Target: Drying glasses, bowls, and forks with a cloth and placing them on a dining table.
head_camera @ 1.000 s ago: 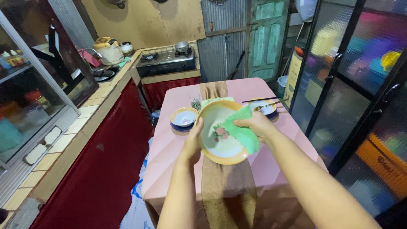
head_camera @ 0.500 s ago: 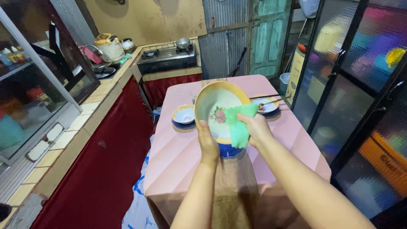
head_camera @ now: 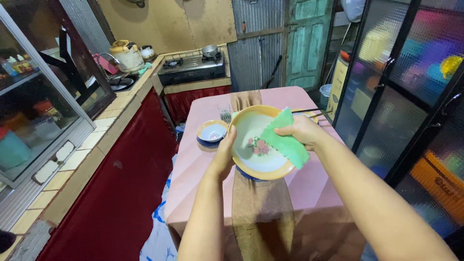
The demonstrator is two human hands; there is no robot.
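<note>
Tilting back down from its near-upright pose, the floral bowl (head_camera: 258,147) is now facing up over the pink table (head_camera: 203,169). Her left hand (head_camera: 223,157) is gripping its rim with fingers curled, while the right hand (head_camera: 302,130) is pinching the green cloth (head_camera: 285,140) against the inner wall, so wiping is continuing.

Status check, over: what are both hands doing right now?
Left hand grips bowl rim. Right hand presses green cloth inside the bowl. Bowl held above pink table; nothing blocking.
</note>
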